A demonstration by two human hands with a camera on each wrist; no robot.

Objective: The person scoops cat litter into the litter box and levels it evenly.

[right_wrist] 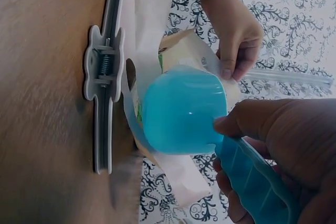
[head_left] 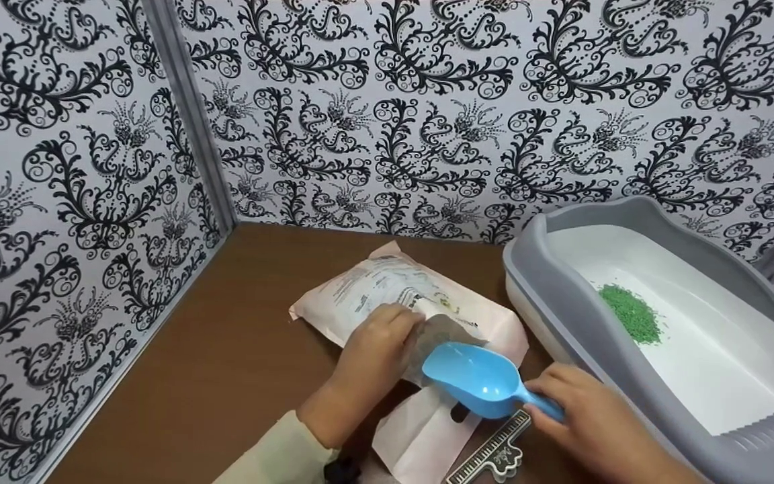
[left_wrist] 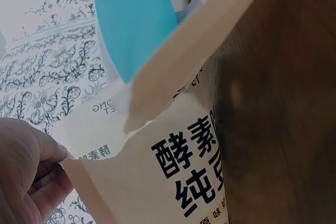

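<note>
My left hand pinches the edge of the torn-open mouth of a pale pink paper bag, which lies on the table. In the left wrist view, large dark Chinese characters show on the bag's side, and thumb and fingers hold its rim. My right hand grips the handle of a light blue scoop. The scoop's bowl points left at the bag's opening, and only bare blue plastic shows inside it. From the right wrist, the scoop overlaps the opening, where a bit of green shows.
A grey-rimmed white litter box stands on the right, with a small heap of green pellets on its floor. A ruler-like spring clip lies near the front, beside the bag's folded flap. Patterned walls border the brown table.
</note>
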